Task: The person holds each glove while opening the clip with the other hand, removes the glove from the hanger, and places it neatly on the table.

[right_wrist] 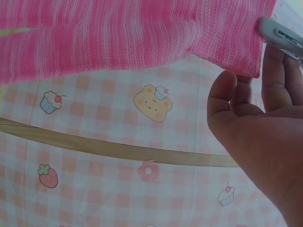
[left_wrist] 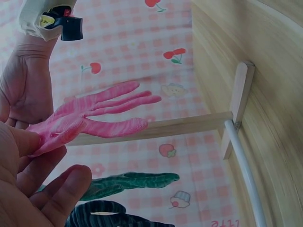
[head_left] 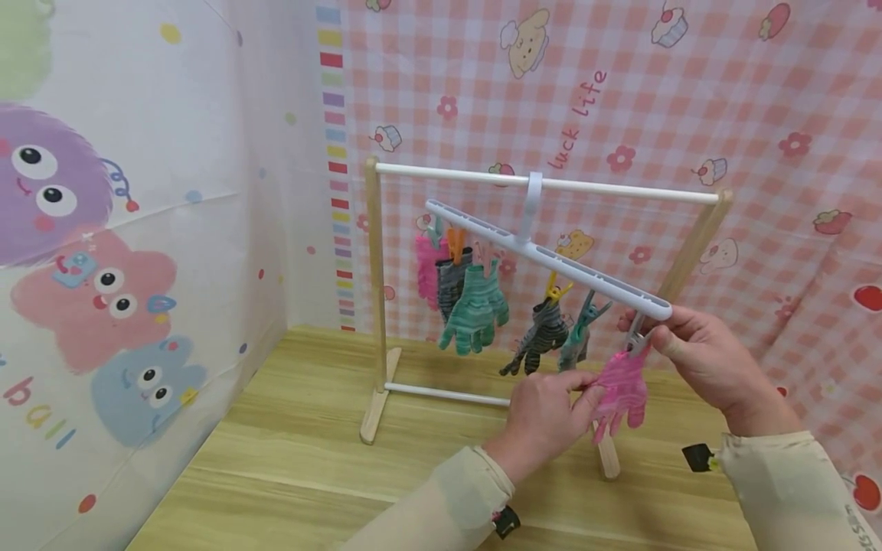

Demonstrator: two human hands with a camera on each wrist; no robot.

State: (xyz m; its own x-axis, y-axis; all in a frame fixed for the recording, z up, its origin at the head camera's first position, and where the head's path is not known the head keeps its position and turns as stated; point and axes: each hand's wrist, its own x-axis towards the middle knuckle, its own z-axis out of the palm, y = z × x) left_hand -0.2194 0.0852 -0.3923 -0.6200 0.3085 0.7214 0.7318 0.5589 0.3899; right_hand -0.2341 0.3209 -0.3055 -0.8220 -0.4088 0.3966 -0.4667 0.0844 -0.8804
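A pink striped knit glove (head_left: 622, 389) hangs by its cuff from a grey clothespin (head_left: 635, 337) under the near right end of a pale hanger (head_left: 586, 272). My left hand (head_left: 547, 419) pinches the glove's edge between thumb and fingers, its other fingers loosely bent. My right hand (head_left: 710, 360) is at the hanger's end, thumb and fingers about the clothespin. In the right wrist view the clothespin (right_wrist: 284, 38) bites the cuff's edge, with the right hand's fingers just beside it. The glove's fingers (left_wrist: 118, 97) dangle free in the left wrist view.
The hanger hooks over the white rail (head_left: 441, 174) of a wooden stand (head_left: 377, 283) and slants. Along it hang a green glove (head_left: 475, 310), dark striped gloves (head_left: 540, 337) and another pink one (head_left: 429, 268), on coloured clothespins. A patterned cloth (head_left: 689, 99) backs the wooden table (head_left: 296, 451).
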